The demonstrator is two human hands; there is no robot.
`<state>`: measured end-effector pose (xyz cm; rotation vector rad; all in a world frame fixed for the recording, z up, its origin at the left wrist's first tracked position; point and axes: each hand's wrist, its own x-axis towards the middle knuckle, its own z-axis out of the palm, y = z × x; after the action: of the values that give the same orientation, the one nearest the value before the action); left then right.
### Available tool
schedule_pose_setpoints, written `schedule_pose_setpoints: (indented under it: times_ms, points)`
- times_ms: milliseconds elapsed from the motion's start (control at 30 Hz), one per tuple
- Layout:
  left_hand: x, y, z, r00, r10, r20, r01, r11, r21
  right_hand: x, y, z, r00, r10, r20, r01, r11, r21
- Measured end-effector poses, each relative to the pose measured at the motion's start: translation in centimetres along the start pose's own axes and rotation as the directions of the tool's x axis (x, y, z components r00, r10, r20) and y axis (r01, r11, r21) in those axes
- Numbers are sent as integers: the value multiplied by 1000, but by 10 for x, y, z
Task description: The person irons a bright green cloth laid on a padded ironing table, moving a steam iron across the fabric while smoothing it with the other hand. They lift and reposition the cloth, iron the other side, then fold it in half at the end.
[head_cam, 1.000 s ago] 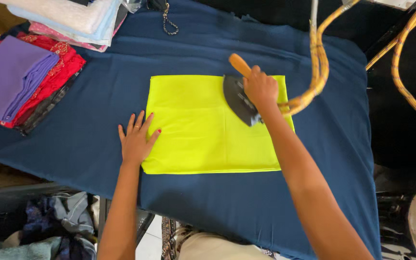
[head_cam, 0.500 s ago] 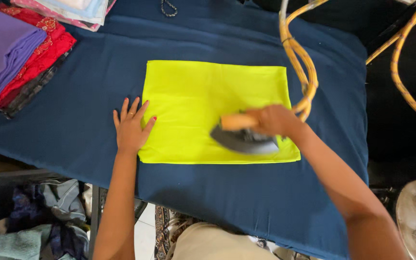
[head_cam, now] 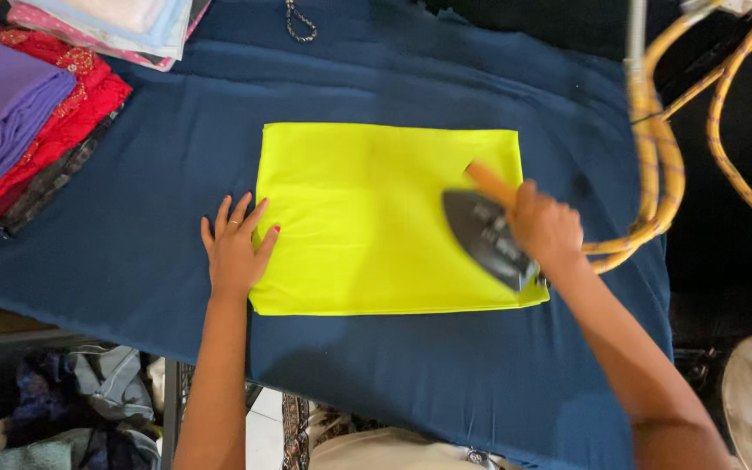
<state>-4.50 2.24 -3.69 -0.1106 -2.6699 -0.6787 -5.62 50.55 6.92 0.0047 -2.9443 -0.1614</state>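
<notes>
On the blue padded table (head_cam: 132,261), a yellow cloth (head_cam: 367,218) is spread with its long side running left to right, pinned at its left edge by the flat, open left hand (head_cam: 235,248), while an iron (head_cam: 486,237) is gripped near the right edge by the right hand (head_cam: 546,228).

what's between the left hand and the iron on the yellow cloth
Only bare yellow cloth lies between the left hand and the iron, as the head view shows.

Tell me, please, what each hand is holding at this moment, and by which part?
The right hand grips the dark iron by its wooden handle. The left hand holds nothing; it lies flat at the yellow cloth's left edge.
</notes>
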Motion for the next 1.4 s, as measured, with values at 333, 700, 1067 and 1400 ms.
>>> schedule_pose_setpoints:
  times_ms: [333, 700, 1067, 1400]
  points:
    - [-2, 3, -1, 1000, 10, -21, -10, 1000, 7, 120, 31, 4, 981, 189, -38, -186, 980, 70]
    - [-2, -2, 4, 1000, -4, -29, 5, 1000, 2, -21, 42, -36, 910, -342, 234, 231, 887, 401]
    - [3, 2, 6, 997, -23, -73, 22, 1000, -1, -64, -2, -29, 965, -260, -42, 262, 963, 67]
    - [7, 19, -12, 995, 13, -96, -13, 1000, 5, 105, -89, -16, 985, 96, -145, -75, 987, 145]
